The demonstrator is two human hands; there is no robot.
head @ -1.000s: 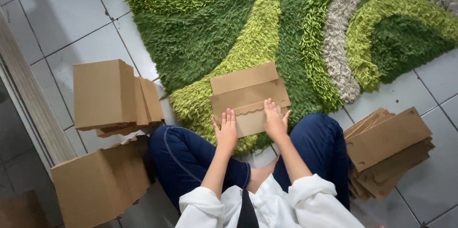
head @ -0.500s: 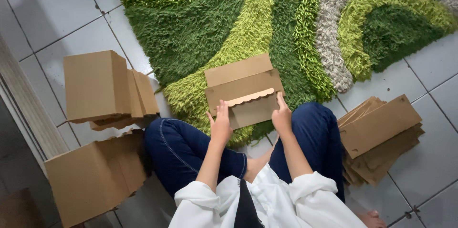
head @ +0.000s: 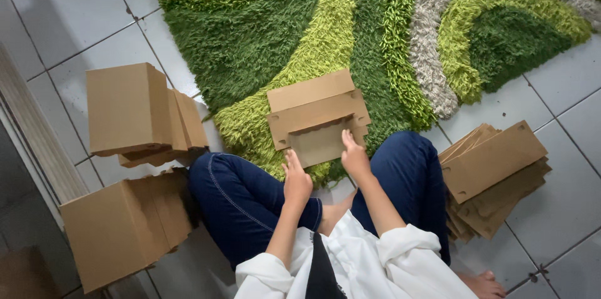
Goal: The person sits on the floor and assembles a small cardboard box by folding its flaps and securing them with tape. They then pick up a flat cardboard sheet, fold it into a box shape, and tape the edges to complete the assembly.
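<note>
where hands (head: 325, 170) overlap, cardboard blank (head: 317, 117) edge hidden

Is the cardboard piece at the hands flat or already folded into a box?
Mostly flat: the cardboard blank lies on the green rug, panels spread, with both hands at its near flap.

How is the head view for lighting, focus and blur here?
Head view: soft, even daylight, no glare on the tiles; the cardboard piece, left hand and right hand are sharp, without motion blur; only faint shadows beside the box stacks.
</note>
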